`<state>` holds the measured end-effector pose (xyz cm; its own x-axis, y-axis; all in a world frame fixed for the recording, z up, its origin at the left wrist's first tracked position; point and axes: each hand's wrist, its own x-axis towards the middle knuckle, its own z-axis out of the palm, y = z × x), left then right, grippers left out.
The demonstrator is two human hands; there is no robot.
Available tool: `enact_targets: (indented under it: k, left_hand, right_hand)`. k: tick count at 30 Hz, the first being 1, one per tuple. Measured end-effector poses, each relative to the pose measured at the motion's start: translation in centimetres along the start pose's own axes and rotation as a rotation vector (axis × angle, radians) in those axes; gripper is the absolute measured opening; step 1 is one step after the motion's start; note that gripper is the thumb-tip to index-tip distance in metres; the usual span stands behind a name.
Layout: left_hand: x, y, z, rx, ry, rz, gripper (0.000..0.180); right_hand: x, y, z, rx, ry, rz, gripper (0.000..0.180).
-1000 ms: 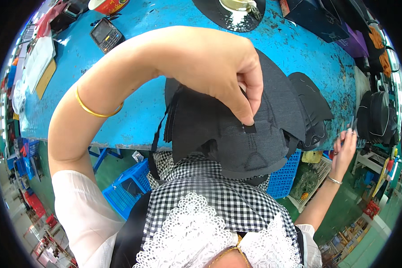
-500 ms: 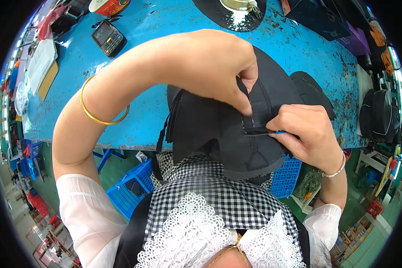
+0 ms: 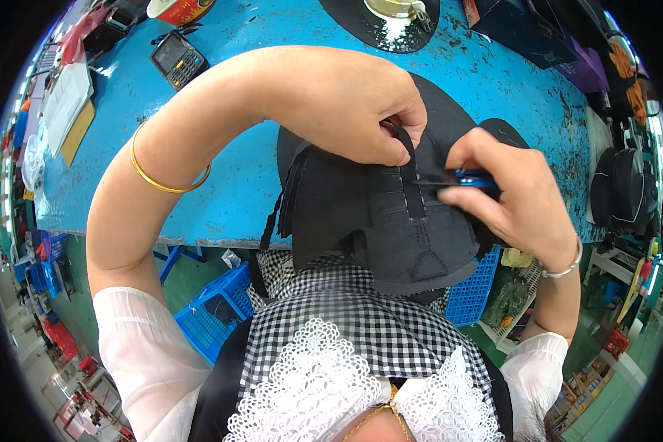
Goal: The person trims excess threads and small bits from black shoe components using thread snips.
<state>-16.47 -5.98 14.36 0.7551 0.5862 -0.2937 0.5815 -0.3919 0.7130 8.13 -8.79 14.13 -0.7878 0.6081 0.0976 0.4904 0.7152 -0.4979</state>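
Observation:
Black sewn fabric pieces (image 3: 420, 247) lie over the table's near edge and my lap, with a line of pale stitching down the middle. My left hand (image 3: 365, 110) reaches across from the left and pinches a narrow black strip (image 3: 411, 158), lifting its upper part off the panel. My right hand (image 3: 519, 195) is closed round a blue-handled tool with a thin, dark blade (image 3: 475, 179). The blade points left, close beside the strip; motion blur hides whether it touches. Further black layers (image 3: 291, 184) hang at the left of the pile.
On the blue worn table (image 3: 236, 173) lie a handheld keypad device (image 3: 178, 60), papers (image 3: 68, 103) and a red bowl (image 3: 180, 10). A glass container (image 3: 394, 9) stands beside white powder at the back. Dark boxes (image 3: 523, 29) are back right. Blue baskets (image 3: 214, 309) stand below.
My right hand has moved up and away from the lower end of the strip, with more of the blue tool showing. My left hand has shifted slightly up, still pinching the strip.

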Motion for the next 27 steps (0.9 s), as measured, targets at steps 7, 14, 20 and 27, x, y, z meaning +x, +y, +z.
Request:
enact_targets:
  k: [7, 14, 20, 27]
  left_hand:
    - [0.0, -0.5, 0.2, -0.026, -0.008, 0.05, 0.015]
    - [-0.6, -2.6, 0.9, -0.293, 0.104, 0.126, 0.019]
    - [-1.6, -0.8, -0.4, -0.505, 0.313, -0.033, 0.014]
    - [-3.7, -0.3, -4.2, -0.49, 0.803, 0.029, 0.021]
  right_hand:
    - [0.9, 0.1, 0.7, -0.017, -0.01, 0.097, 0.023]
    - [0.5, -2.4, -0.9, 0.112, -0.017, 0.167, 0.023]
    - [0.6, -7.1, 3.5, -0.485, -0.096, -0.005, 0.039]
    - [1.3, -6.3, 3.6, -0.569, -0.038, -0.115, 0.034]
